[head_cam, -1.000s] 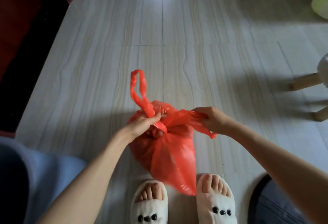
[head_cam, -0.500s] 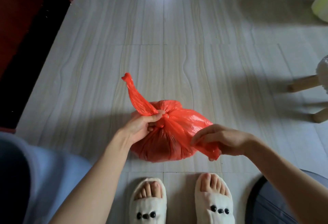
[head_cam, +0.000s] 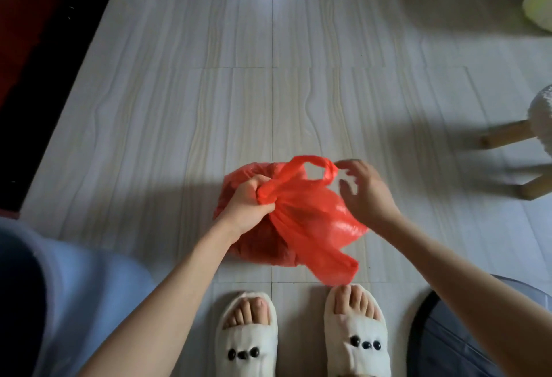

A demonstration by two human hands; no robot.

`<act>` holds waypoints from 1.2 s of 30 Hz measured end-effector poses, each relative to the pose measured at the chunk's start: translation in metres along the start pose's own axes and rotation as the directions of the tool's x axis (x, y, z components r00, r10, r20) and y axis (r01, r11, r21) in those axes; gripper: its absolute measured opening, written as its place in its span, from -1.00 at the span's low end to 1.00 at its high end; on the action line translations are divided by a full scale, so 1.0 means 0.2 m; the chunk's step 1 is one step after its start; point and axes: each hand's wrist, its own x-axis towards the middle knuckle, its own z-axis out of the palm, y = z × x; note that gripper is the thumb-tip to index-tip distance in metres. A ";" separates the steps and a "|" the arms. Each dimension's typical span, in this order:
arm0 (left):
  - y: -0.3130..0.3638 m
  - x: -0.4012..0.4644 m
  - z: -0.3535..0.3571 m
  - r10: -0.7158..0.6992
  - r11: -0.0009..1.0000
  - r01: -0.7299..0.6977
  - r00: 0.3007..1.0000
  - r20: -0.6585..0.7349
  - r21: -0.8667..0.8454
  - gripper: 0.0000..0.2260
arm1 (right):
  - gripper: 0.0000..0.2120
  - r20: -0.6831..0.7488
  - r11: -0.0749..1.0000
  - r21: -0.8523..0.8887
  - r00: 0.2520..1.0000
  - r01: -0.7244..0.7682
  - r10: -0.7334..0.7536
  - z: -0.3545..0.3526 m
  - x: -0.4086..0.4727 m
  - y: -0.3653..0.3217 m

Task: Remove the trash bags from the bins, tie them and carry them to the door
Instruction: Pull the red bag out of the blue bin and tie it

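Two hands at red bag (head_cam: pixel 313 221) on tiled floor (head_cam: pixel 185 107), just ahead of slippers (head_cam: pixel 355 343). Left hand (head_cam: pixel 249 205) clenched round gathered neck. Right hand (head_cam: pixel 363 190) fingers spread, gripping nothing, beside handle loop (head_cam: pixel 327 169). Stool (head_cam: pixel 525 140) well apart.
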 end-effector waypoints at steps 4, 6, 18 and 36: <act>-0.02 -0.03 0.00 0.265 0.901 -0.269 0.962 0.057 0.341 -0.76 | -0.47 0.413 0.918 0.020 0.833 0.397 -0.369 0.14 0.02 -0.03; -0.04 -0.06 0.00 0.323 0.830 -0.306 0.945 0.045 0.466 -0.82 | -0.51 0.420 0.895 -0.130 0.842 0.426 -0.340 0.17 0.03 -0.05; -0.17 -0.09 0.04 0.743 0.599 -0.484 0.632 -0.219 0.638 -0.74 | -0.68 0.153 0.888 -0.073 0.885 0.455 -0.440 0.19 -0.09 -0.12; -0.06 -0.10 0.04 -0.171 0.875 0.085 0.975 -0.140 -0.476 -0.88 | -0.75 0.134 0.938 -0.057 0.934 0.341 -0.331 0.27 -0.30 -0.09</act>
